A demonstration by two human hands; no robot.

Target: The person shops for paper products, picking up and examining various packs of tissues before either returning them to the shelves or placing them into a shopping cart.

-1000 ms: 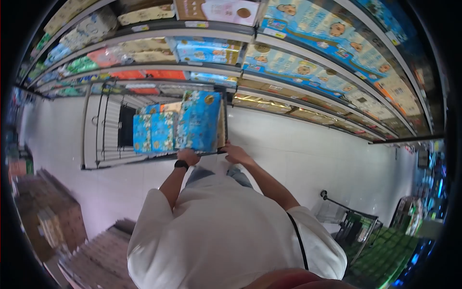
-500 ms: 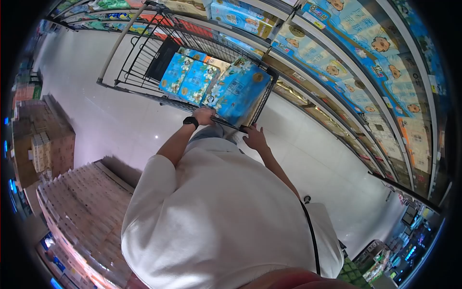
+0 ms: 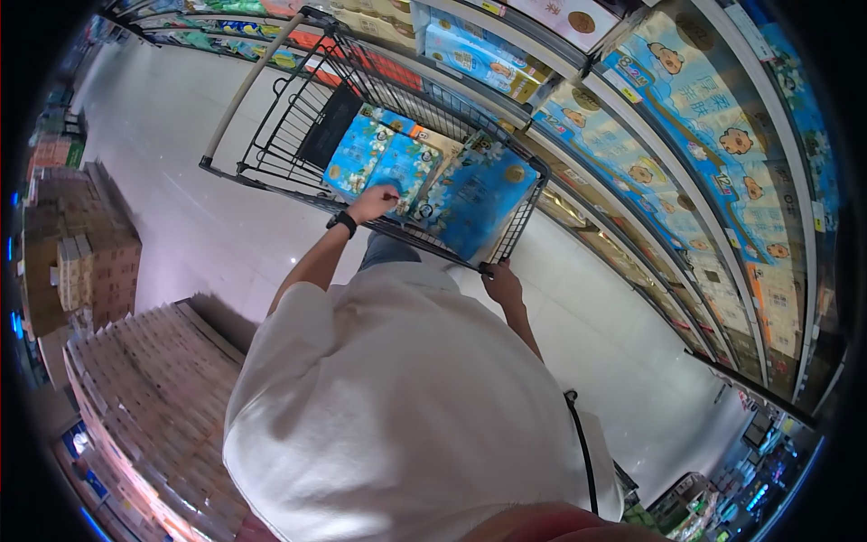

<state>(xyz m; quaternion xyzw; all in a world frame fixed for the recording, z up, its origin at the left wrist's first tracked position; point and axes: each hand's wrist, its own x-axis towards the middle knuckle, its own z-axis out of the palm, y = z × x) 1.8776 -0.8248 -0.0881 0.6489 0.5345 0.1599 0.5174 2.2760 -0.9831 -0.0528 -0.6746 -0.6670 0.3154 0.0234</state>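
A black wire shopping cart (image 3: pixel 257 176) holds blue flower-printed packs. My left hand (image 3: pixel 370 204), with a black watch on its wrist, is over the cart's near side, in front of a smaller blue pack (image 3: pixel 406 163). Its fingers look curled in; whether they touch the pack or hold anything is hidden. My right hand (image 3: pixel 503 283) is closed around the corner of the cart's near rim, beside the large blue pack (image 3: pixel 479 199). Another smaller blue pack (image 3: pixel 357 154) lies farther left in the cart.
Shelves of wrapped paper packs (image 3: pixel 668 117) curve along the right and run close behind the cart. A tall stack of cartons (image 3: pixel 153 397) stands at lower left, with more brown boxes (image 3: pixel 90 244) beyond it. Pale floor (image 3: pixel 172 117) shows left of the cart.
My left hand has left the cart's near rim and moved up over the blue packs. My right hand stays at the rim. The cart appears slightly farther right and lower in view.
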